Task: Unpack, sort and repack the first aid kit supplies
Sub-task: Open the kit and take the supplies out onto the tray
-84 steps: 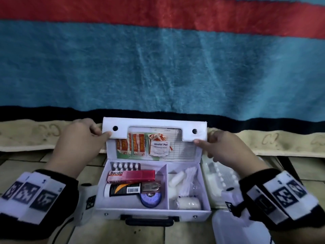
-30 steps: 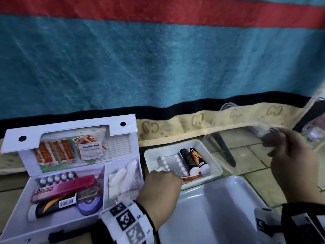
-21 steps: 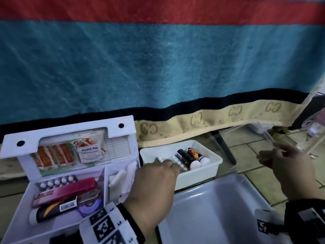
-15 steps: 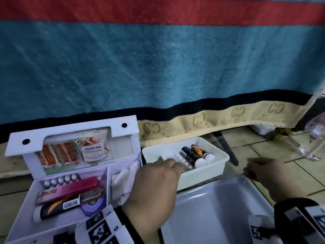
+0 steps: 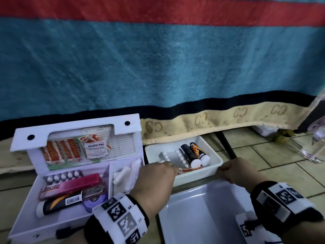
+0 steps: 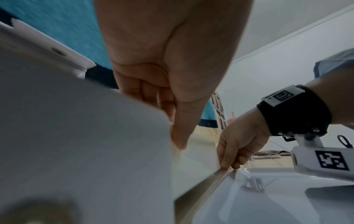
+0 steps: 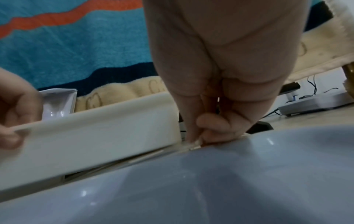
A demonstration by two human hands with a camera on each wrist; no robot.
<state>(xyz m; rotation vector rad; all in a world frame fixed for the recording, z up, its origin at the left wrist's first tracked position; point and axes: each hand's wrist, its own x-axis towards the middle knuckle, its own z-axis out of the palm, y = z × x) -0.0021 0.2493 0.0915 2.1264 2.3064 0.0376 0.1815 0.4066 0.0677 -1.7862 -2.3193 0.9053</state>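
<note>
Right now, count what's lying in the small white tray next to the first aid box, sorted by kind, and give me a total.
In the small white tray:
Black and orange tubes: 2
Pill blister strips: 2
Red and white flat item, partly hidden under the strips: 1
Total: 5 visible

The open white plastic first aid case (image 5: 73,175) is sitting at the left, its lid standing up behind its compartments. Just to its right the small white rectangular tray (image 5: 213,160) is lying, holding two black tubes (image 5: 193,153) and a silver blister strip (image 5: 173,155). Before that tray the large grey-white plastic bin (image 5: 202,212) is sitting. The striped blue blanket (image 5: 158,59) is hanging behind them all.
</note>
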